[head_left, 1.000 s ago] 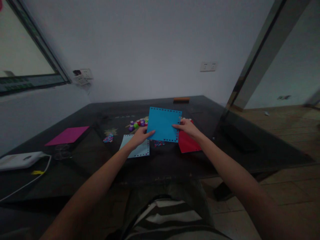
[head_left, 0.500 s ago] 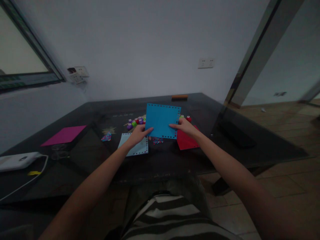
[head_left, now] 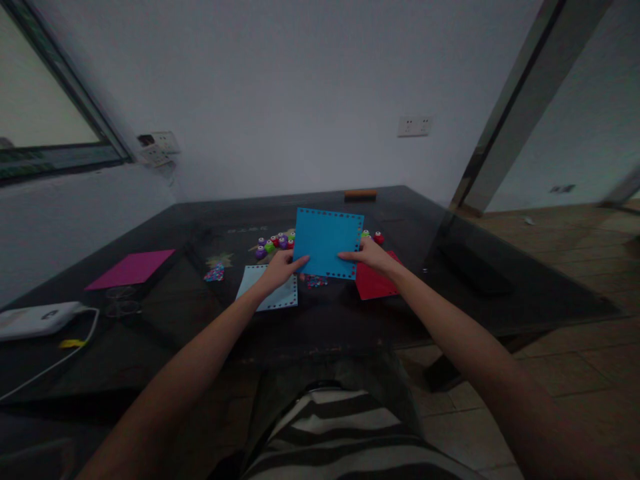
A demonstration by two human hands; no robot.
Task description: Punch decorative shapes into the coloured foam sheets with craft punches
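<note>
A square blue sheet of paper (head_left: 327, 241), with small dark holes or dots along its edges, is held up above the table. My left hand (head_left: 281, 268) pinches its lower left edge, thumb on the near face. At the right edge, my right hand (head_left: 370, 256) grips it the same way. Below and to the left lies a pale blue sheet (head_left: 275, 297) with a similar dotted border. A red sheet (head_left: 374, 280) rests under my right hand and wrist, partly covered. Small colourful bits (head_left: 317, 282) lie beneath the blue sheet.
On the dark table (head_left: 320, 333) several small capped bottles (head_left: 270, 247) stand behind the sheets. A magenta sheet (head_left: 131, 269), another pile of bits (head_left: 215, 272) and a white device with a cable (head_left: 40, 320) are at left. A black object (head_left: 473, 270) lies right; a brown bar (head_left: 360, 195) sits far back.
The blue sheet tilts very slightly, its left edge shifting a little to the right. Both hands keep their hold, and the view has moved marginally.
</note>
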